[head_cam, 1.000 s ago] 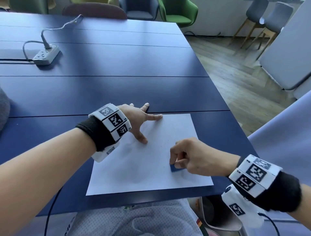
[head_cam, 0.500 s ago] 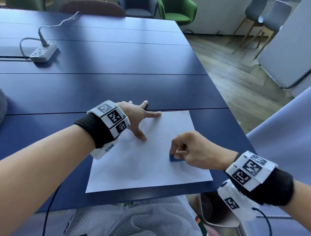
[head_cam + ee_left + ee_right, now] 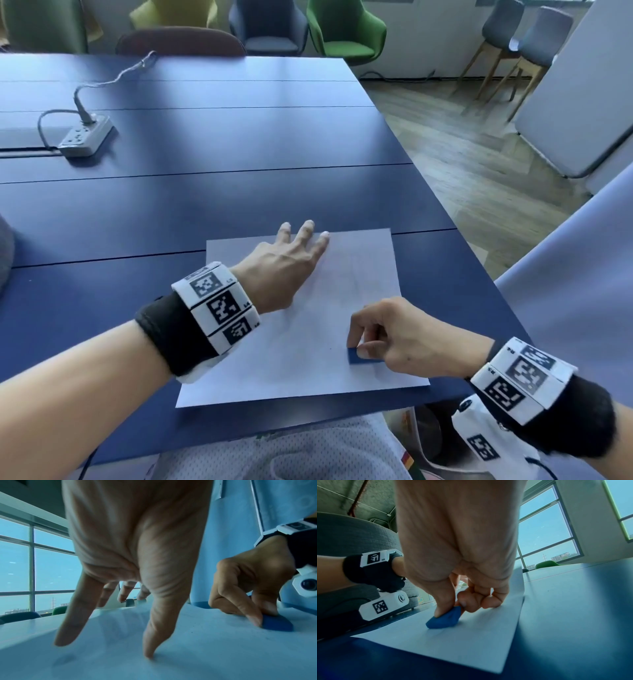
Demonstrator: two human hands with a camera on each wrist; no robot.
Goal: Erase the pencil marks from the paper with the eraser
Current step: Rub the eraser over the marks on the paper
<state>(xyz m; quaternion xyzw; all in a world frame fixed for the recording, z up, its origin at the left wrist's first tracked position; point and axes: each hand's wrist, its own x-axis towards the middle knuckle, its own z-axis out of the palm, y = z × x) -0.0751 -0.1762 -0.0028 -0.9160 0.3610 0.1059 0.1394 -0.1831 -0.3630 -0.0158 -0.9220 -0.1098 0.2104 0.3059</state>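
Note:
A white sheet of paper (image 3: 301,346) lies on the dark blue table (image 3: 205,192) near its front edge. My left hand (image 3: 287,260) lies open on the sheet's upper left part, its spread fingertips (image 3: 149,654) pressing down on it. My right hand (image 3: 387,335) pinches a small blue eraser (image 3: 363,356) between thumb and forefinger and holds it against the paper's lower right area. The eraser (image 3: 443,619) touches the sheet in the right wrist view, and it shows as a blue eraser (image 3: 278,623) at the right in the left wrist view. Only faint grey traces show on the paper.
A grey power strip (image 3: 85,137) with a cable sits at the table's far left. Chairs (image 3: 346,31) stand beyond the far edge. The table's right edge drops to a wooden floor (image 3: 479,164). My lap is just below the front edge.
The left hand has turned and shifted up the sheet, fingers now pointing away from me. The right hand with the eraser stays in about the same spot on the paper.

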